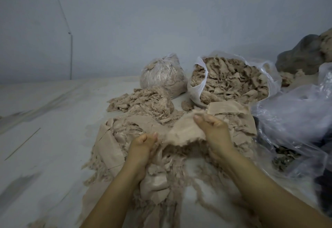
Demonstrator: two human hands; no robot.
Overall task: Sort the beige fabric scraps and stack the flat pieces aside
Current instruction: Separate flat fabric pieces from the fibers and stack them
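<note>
On the pale floor (45, 113), close below the camera, a loose heap of beige fabric scraps (115, 148) spreads out, its frayed strands trailing toward the bottom edge, where they are cut off. Both forearms reach in from the bottom. The left hand (143, 145) sits in the middle of the heap with its fingers curled down into the cloth; what exactly they grip is hidden by the knuckles and by motion blur. The right hand (213, 130) holds a raised scrap (185, 130) with a ragged lower edge, the thumb on top and the fingers curled round behind it, so the fingertips are mostly out of sight. Just beyond that hand lies a flatter, smoother stack of pieces (231, 109), partly covered by the wrist and by torn bits. Farther back a smaller shredded pile (143, 100) lies beside a tied clear bag (163, 77) full of fluff, and next to that an open white bag (231, 78) brims with crumpled strips. At the right edge a large crumpled plastic sheet (294, 120) covers something dark that cannot be made out, and a grey bundle (303, 55) behind it is cut off by the frame. The plain wall (161, 21) rises behind, with a thin wire (61, 10) running down it.
</note>
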